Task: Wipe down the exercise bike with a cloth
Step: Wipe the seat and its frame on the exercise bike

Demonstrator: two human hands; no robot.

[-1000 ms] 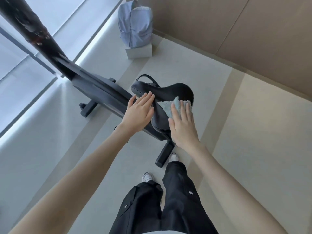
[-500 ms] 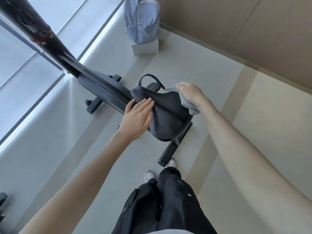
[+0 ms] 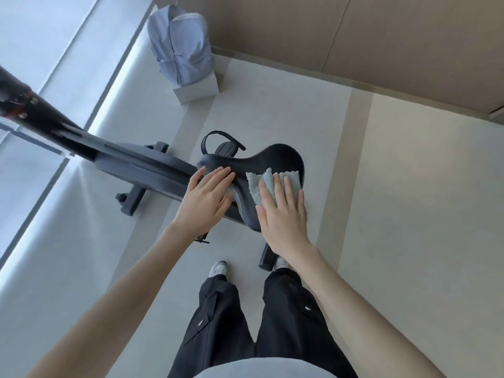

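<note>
The black exercise bike stretches from the upper left toward me, and its black saddle sits just in front of my legs. A pale blue cloth lies on the near right side of the saddle. My right hand presses flat on the cloth with straight fingers. My left hand rests flat on the saddle's narrow nose, fingers straight, holding nothing. A pedal with a strap shows behind the saddle.
A light blue garment is draped over a small white box on the floor beyond the bike. A brown wall runs along the back right. The bike's rear foot stands beside my white shoes.
My right hand has drawn the cloth from the saddle's far rear edge back to its near right side and now lies flat on it. My left hand has stayed on the nose.
</note>
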